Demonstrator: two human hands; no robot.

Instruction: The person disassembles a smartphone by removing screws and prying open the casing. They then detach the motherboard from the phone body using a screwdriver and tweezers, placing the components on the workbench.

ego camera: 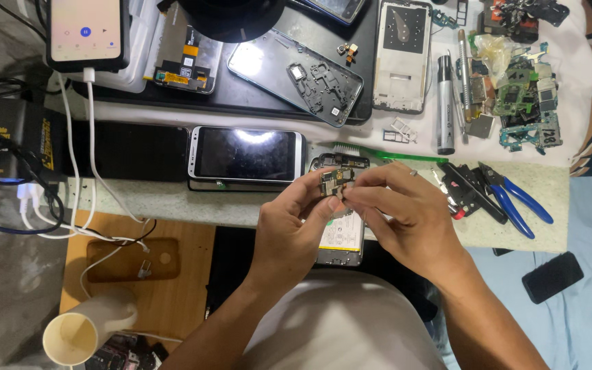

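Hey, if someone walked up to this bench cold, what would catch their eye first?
Most likely the two hands at the centre: the left hand and right hand pinch a small circuit board between their fingertips, above an opened phone. Just behind lies a dark-screened phone with a green toothbrush beside it. To the right sit blue-handled pliers, and farther back a heap of loose boards.

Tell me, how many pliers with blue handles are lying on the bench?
1. The blue-handled pliers lie on the bench's right side, beside a black and red tool, right of the right hand. More could be hidden in the parts pile.
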